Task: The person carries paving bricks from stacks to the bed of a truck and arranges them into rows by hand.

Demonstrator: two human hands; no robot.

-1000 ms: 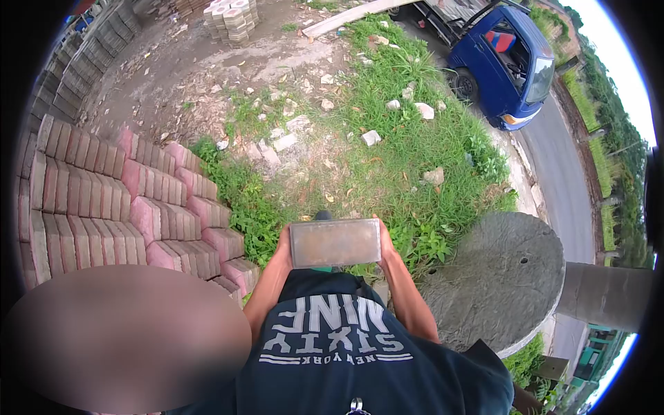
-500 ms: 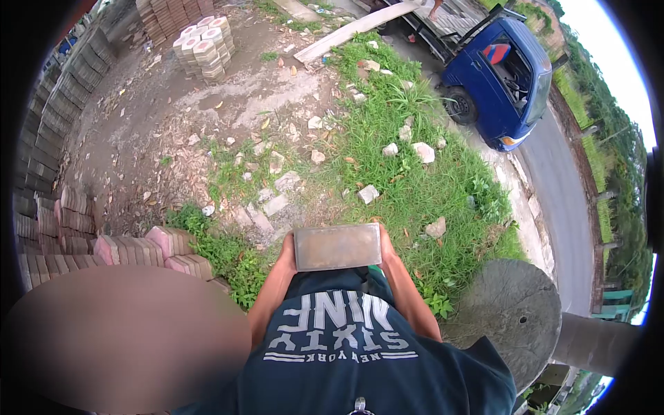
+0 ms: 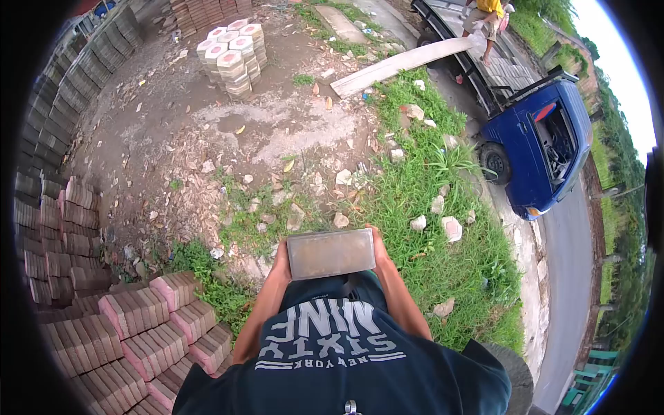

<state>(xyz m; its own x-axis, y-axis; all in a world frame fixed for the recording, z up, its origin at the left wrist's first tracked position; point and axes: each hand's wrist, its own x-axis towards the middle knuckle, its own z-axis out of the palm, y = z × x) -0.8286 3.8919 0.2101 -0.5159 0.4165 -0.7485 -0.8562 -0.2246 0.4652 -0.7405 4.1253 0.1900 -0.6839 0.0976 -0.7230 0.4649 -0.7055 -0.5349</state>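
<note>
My left hand (image 3: 281, 263) and my right hand (image 3: 380, 251) grip the two short ends of a grey rectangular concrete paver (image 3: 332, 254) in front of my waist. Its flat top faces up and a thin front side shows. Whether more pavers lie beneath it in my hands, I cannot tell. Both hands are closed round its ends, with most fingers hidden underneath.
Stacked pinkish pavers (image 3: 142, 311) stand at the lower left, and grey stacks (image 3: 86, 72) line the far left. Hexagonal blocks (image 3: 232, 59) are piled ahead. A plank (image 3: 401, 67) slopes up to a blue truck (image 3: 532, 142), where a person (image 3: 484, 24) stands. Loose stones (image 3: 452, 229) dot the grass.
My view has shifted forward past the round grey slab on the right. The truck and plank sit lower in view, and a person on the truck bed shows more. The paver stays in both hands.
</note>
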